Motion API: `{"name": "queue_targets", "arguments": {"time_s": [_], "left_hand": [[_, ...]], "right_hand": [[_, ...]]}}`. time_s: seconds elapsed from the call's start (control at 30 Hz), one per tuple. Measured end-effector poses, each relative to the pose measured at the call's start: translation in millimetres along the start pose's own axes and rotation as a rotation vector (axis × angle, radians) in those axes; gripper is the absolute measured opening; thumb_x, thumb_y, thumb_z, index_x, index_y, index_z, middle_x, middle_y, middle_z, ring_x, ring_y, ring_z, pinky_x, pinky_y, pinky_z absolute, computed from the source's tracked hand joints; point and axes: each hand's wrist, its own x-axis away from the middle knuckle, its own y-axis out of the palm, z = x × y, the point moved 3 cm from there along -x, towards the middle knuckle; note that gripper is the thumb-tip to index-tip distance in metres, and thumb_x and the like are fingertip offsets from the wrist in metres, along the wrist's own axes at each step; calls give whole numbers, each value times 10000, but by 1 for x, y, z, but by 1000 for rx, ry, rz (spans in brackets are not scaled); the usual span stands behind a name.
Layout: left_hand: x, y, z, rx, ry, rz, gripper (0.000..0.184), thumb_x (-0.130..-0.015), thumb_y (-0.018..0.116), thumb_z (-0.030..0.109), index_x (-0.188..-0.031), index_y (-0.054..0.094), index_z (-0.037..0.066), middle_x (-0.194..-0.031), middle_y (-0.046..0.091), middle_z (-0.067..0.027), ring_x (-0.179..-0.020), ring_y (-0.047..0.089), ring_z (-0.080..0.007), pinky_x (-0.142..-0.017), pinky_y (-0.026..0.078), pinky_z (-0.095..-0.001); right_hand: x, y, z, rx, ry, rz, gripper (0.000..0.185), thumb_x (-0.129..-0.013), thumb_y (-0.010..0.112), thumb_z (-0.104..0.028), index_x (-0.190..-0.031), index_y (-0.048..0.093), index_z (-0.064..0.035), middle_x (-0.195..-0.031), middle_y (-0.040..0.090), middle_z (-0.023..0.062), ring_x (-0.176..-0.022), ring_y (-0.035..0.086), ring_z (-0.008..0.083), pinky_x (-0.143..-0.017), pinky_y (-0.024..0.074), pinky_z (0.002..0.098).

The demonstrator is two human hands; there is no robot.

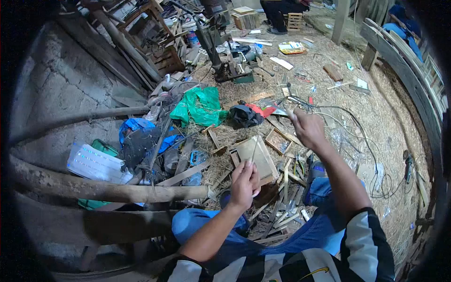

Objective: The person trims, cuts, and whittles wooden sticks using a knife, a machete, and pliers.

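Note:
My left hand is closed round a thin pale stick, which points upward from the fingers. To the right and higher up, my right hand grips the handle of a knife; its blade points left. The two hands are apart. Below and behind the stick lies a pale wooden board on the ground, with a small wooden frame to its right.
A green plastic bag and a black bag lie ahead. A bamboo pole crosses the left side. Cables lie at the right. A metal machine stands farther forward. Two other people sit in the background.

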Motion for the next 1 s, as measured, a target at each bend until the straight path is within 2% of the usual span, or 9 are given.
{"name": "queue_targets", "arguments": {"time_s": [0.07,0.27,0.4,0.53,0.6,0.77,0.83,0.97,1.0], "left_hand": [[-4,0,2,-15,8,53,301,-1088,406,377,-940,475,124,-564,338,48,-430,298,-59,-371,275,-232],[-9,2,6,-118,75,108,265,-1092,427,313,-949,495,101,-602,352,66,-460,313,-26,-407,256,-208],[-9,0,1,-167,107,113,268,-1090,432,299,-952,514,85,-588,336,73,-460,309,-23,-417,243,-208],[-8,1,-5,-166,127,120,283,-1090,431,312,-938,512,87,-573,328,78,-446,294,-23,-407,229,-215],[-5,3,-5,-185,164,117,307,-1089,432,325,-911,512,87,-557,324,82,-431,283,-20,-398,223,-217],[-3,1,-2,-196,163,131,342,-1091,426,342,-882,508,84,-545,327,78,-423,285,-17,-390,234,-217],[2,3,4,-240,207,116,350,-1092,423,346,-878,508,81,-546,330,76,-426,289,-16,-391,235,-218],[-2,1,8,-181,98,180,348,-1094,418,342,-902,532,74,-580,327,81,-454,282,-15,-414,249,-214],[-3,-1,8,-154,54,183,344,-1093,421,340,-911,540,73,-593,324,84,-466,281,-14,-424,256,-211]], "right_hand": [[20,1,-22,-123,-75,69,369,-1037,417,-438,-968,586,-117,-713,642,188,-673,640,434,-602,484,549],[52,15,-70,-220,-384,-40,289,-993,520,-378,-917,557,-101,-719,644,159,-639,637,394,-544,475,517],[58,18,-76,-210,-457,-90,289,-988,524,-371,-911,545,-94,-720,652,144,-632,640,379,-515,470,490],[59,20,-75,-157,-436,-125,285,-988,520,-377,-920,546,-102,-721,659,140,-630,643,377,-512,467,494],[52,19,-69,-174,-349,-77,278,-989,521,-378,-926,552,-109,-719,645,144,-665,644,386,-545,468,501],[27,18,-37,-73,-307,-21,321,-1009,478,-421,-968,563,-114,-712,668,157,-653,663,389,-545,481,530],[6,6,-12,48,49,-48,324,-1012,472,-435,-966,575,-131,-739,673,165,-676,665,402,-566,484,550],[17,-5,-26,-53,-42,56,317,-1006,490,-427,-949,566,-125,-722,657,166,-664,653,410,-562,481,551],[28,1,-37,-93,-148,66,311,-1004,499,-416,-942,558,-116,-719,651,161,-655,648,407,-551,479,540]]}}
